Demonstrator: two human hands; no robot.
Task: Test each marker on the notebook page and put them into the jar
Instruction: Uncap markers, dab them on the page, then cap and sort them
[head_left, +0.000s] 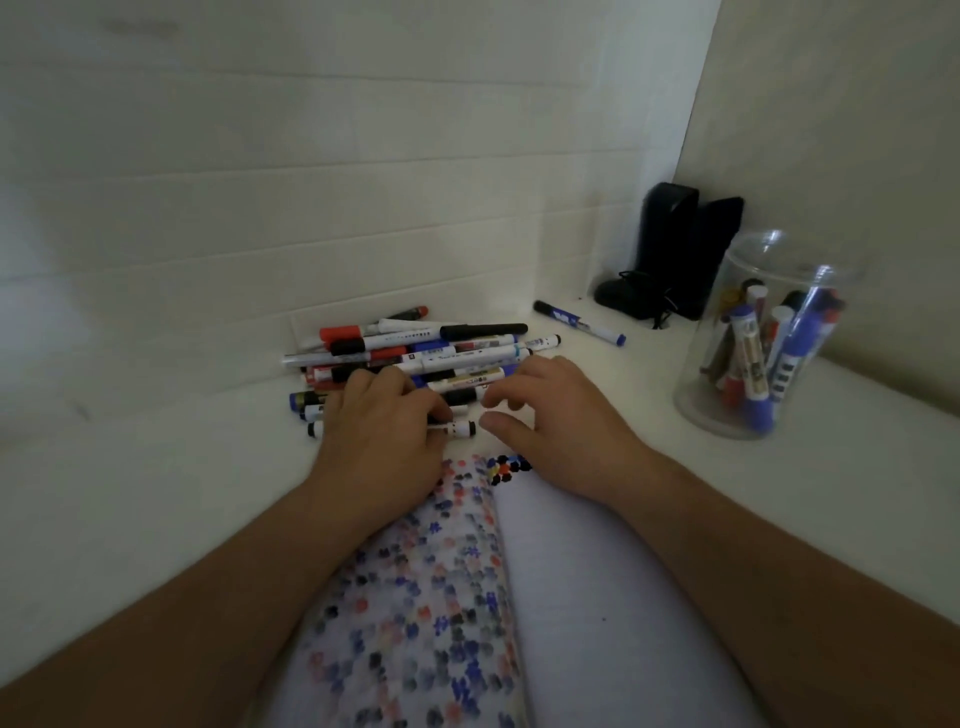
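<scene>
On the table: pile of markers against the wall, notebook open just before it, left page thick with test marks.
Jar: well to the right, upright, already holding several markers.
Left hand: fingers curled over a black-capped marker at the pile's near edge, seemingly gripping it.
Right hand: loosely spread, holding nothing, fingertips near the marker's cap.
Stray marker: apart, behind the pile.
Risk: pulling one marker out could roll the neighbours off the stack; a hasty uncapping may smear ink on skin.
</scene>
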